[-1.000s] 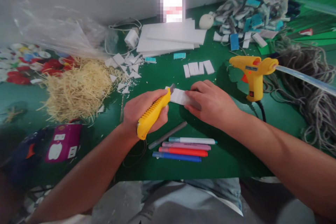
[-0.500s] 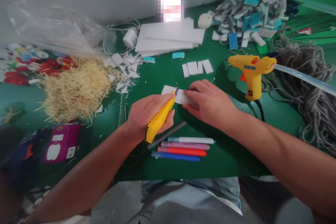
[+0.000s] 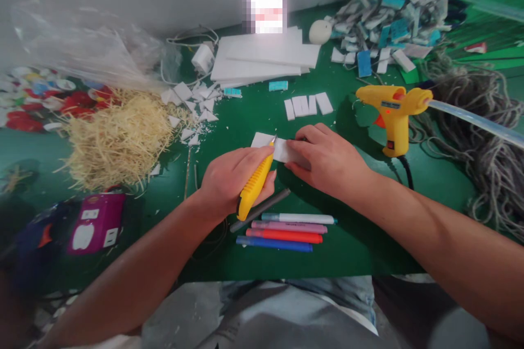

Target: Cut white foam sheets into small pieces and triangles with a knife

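My left hand [image 3: 229, 180] is closed round a yellow utility knife [image 3: 254, 180], its blade tip touching a small white foam board strip [image 3: 262, 140] on the table. With bent fingers, my right hand [image 3: 327, 155] grips the right end of that strip and hides part of it. Just beyond the hands lie several cut white foam pieces [image 3: 303, 105] in a row. Nearer to me are a dark grey rod [image 3: 262, 210] and markers in white [image 3: 298, 218], pink [image 3: 289, 226], red [image 3: 284, 236] and blue [image 3: 274, 244].
A yellow glue gun [image 3: 395, 114] stands to the right, beside tangled grey cord [image 3: 487, 120]. White foam sheets [image 3: 262, 54] lie at the back, with a heap of white and blue scraps [image 3: 393, 16] right of them. Wood shavings [image 3: 123, 142] and a purple box [image 3: 97, 223] are on the left.
The rear end of the utility knife has swung to the right, so its handle stands a little steeper across the view. My right hand and the foam strip stay where they were.
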`<control>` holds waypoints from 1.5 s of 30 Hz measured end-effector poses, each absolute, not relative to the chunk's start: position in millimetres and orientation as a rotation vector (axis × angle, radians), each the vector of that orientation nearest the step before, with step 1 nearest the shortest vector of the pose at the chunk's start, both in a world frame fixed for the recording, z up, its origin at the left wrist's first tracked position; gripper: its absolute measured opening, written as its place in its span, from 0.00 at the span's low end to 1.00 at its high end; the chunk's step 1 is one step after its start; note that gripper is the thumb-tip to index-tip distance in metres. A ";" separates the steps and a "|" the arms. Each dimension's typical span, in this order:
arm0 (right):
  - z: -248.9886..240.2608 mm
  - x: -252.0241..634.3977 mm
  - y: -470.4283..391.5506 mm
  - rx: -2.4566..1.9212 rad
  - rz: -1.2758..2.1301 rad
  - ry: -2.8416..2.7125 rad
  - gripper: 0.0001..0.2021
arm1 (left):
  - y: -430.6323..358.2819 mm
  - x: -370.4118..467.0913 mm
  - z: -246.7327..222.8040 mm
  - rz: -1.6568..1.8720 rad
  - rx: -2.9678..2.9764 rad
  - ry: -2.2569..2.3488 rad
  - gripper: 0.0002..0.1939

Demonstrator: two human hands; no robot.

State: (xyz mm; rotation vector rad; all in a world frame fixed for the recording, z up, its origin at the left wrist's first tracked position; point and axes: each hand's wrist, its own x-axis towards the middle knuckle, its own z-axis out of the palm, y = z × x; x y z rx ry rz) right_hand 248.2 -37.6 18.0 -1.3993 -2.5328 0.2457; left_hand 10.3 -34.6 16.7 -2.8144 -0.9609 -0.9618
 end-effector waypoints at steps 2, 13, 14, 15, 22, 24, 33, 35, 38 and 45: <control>18.0 248.1 -37.9 -1.395 0.244 -2.531 0.11 | -34.6 9.6 15.8 -0.980 -2.813 -0.942 0.19; 18.7 240.4 -41.9 -1.427 0.213 -2.530 0.12 | -35.8 14.0 19.0 -0.968 -2.762 -0.943 0.17; 19.1 239.8 -41.8 -1.434 0.221 -2.533 0.12 | -36.0 14.4 19.4 -0.959 -2.767 -0.948 0.17; 20.0 239.0 -41.4 -1.445 0.233 -2.540 0.12 | -36.1 14.7 19.8 -0.948 -2.773 -0.948 0.17; 28.8 233.4 -39.5 -1.562 0.331 -2.569 0.13 | -37.2 16.6 21.8 -0.933 -2.754 -0.914 0.14; 29.1 233.0 -39.9 -1.565 0.335 -2.570 0.13 | -38.0 16.2 22.2 -0.895 -2.765 -0.933 0.13; 23.1 236.5 -41.0 -1.514 0.286 -2.561 0.13 | -39.7 18.9 30.6 -0.892 -2.740 -0.896 0.13; 21.6 237.6 -41.1 -1.491 0.265 -2.555 0.12 | -40.3 19.0 31.3 -0.887 -2.740 -0.910 0.13; 19.7 238.5 -41.2 -1.488 0.257 -2.546 0.12 | -41.6 18.5 31.6 -0.871 -2.744 -0.923 0.13; 17.2 239.0 -41.3 -1.454 0.241 -2.533 0.12 | -43.9 20.1 36.0 -0.863 -2.741 -0.903 0.13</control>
